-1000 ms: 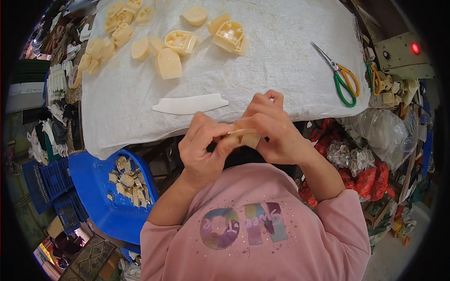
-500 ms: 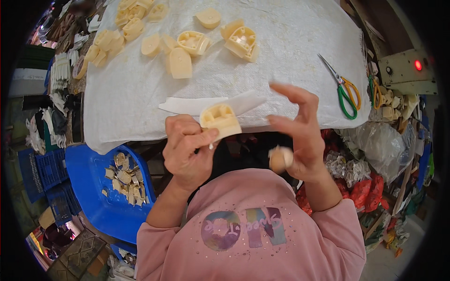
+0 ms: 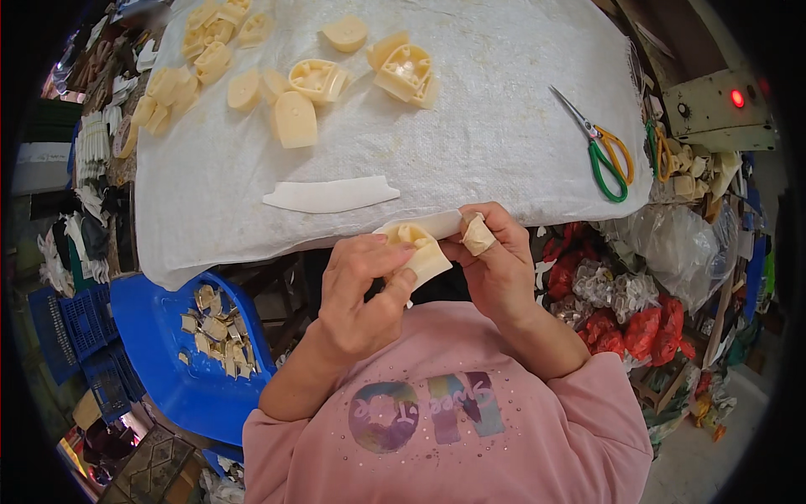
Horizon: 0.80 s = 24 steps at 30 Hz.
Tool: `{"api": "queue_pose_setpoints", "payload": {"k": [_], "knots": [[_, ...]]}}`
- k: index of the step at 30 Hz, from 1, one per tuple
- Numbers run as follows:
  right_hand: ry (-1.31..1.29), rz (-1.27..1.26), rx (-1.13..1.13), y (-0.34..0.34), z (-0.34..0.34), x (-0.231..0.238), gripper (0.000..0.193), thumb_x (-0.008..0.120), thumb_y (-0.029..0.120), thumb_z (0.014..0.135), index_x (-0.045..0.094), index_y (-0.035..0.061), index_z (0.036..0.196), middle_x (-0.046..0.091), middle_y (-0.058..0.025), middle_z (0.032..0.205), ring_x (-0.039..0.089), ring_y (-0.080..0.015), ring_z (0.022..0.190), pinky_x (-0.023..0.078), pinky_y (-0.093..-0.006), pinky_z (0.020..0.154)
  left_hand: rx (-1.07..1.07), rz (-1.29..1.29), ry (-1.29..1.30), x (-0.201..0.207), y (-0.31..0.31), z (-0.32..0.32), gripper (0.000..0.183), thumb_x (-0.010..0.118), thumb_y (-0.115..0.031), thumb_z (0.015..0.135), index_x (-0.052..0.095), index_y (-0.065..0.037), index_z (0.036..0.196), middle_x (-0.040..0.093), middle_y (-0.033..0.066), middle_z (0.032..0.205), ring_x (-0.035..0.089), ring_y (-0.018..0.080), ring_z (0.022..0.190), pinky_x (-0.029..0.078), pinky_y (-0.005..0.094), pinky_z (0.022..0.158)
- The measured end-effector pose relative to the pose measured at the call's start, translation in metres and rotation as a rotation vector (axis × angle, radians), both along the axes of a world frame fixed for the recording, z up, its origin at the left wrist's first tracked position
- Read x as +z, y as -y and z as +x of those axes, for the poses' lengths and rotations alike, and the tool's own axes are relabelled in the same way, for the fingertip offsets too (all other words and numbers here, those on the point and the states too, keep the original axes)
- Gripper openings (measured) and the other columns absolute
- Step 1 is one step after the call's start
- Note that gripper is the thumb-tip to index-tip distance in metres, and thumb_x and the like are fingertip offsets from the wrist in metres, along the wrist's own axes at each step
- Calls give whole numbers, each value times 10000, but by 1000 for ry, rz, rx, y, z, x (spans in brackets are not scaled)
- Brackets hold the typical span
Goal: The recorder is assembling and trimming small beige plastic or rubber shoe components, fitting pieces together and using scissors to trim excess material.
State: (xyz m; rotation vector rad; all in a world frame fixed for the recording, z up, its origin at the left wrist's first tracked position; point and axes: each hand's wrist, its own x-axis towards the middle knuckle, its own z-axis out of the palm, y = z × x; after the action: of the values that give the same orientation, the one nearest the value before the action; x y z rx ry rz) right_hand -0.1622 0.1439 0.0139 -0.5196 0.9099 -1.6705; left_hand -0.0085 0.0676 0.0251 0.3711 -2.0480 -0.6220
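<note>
My left hand (image 3: 361,290) grips a cream plastic shoe heel (image 3: 431,263), its hollow ribbed side facing up, at the near edge of the cloth-covered table. A white strip (image 3: 441,223) lies against the heel's far side, its right end pinched in my right hand (image 3: 504,277). Pale wrapping (image 3: 478,236) covers the right thumb. Whether the strip sticks to the heel is hidden by my fingers. Another white strip (image 3: 332,195) lies flat on the white cloth (image 3: 470,143). Farther off sit several loose cream heels (image 3: 295,119).
Scissors (image 3: 606,160) with green and yellow handles lie on the table's right. A blue plastic chair (image 3: 155,370) at the lower left holds small tan pieces (image 3: 222,332). Red bags (image 3: 642,332) and clear plastic (image 3: 693,260) crowd the right side, below a box with a red light (image 3: 737,98).
My right hand has come down and left, taking hold of one white strip's end. That strip has left the table for the heel; the left hand has shifted right and nearer me.
</note>
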Motion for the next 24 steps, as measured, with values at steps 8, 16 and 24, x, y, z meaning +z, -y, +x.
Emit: {"api": "queue_pose_setpoints", "payload": {"k": [8,16,24], "knots": [[-214,46,57,-10,1,3,232,469,154,952,556,-22,1076,625,-81,978,588,-116,858,488,-262,783,33,-51,138,0,-2,-5,147,638,67,661,529,0,731,556,152,877,545,263,654,410,340,532],[-624,68,88,-1,-2,5,253,452,142,929,567,-22,1082,651,-106,811,579,-126,655,462,-267,592,90,-122,305,9,-4,-12,141,595,47,626,499,-11,711,527,141,818,490,237,610,356,330,496],[-640,9,265,10,-28,10,338,442,242,931,583,-27,1079,623,-87,808,602,-151,723,473,-278,649,60,103,142,-7,3,-8,197,636,98,669,519,0,794,570,146,855,562,259,701,443,334,591]]}}
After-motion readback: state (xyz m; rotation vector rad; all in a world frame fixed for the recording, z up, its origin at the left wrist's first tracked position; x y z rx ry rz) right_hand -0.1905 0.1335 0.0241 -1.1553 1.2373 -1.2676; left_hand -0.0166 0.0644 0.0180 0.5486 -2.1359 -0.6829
